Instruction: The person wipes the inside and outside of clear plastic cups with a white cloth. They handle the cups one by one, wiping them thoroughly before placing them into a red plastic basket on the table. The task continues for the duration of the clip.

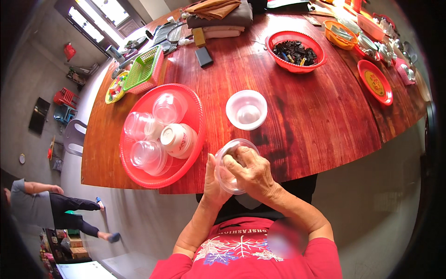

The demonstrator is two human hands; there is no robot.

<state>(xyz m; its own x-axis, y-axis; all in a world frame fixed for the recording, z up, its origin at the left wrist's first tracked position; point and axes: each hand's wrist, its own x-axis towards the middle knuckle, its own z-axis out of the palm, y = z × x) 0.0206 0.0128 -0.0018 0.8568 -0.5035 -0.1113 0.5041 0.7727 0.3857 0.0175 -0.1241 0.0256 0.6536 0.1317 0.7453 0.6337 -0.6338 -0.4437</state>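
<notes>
A clear plastic bowl (226, 178) is held at the table's near edge, in front of my chest. My left hand (214, 185) grips its left side, with the thumb pointing up along the wall. My right hand (252, 173) reaches into the bowl with curled fingers; whatever is between the fingertips is hidden. Just beyond stands a white bowl (234, 109) on the wooden table. To the left, a big round red basket (190, 98) carries several upturned clear plastic bowls (147, 156) and white patterned bowls (179, 140).
A red basket (275, 57) of small dark pieces sits farther back. A green-and-pink basket (145, 69), a dark box (203, 57) and folded cloth (223, 17) line the far left. An orange basket (341, 41) and red plate (375, 81) are at right. Another person (60, 209) walks at left.
</notes>
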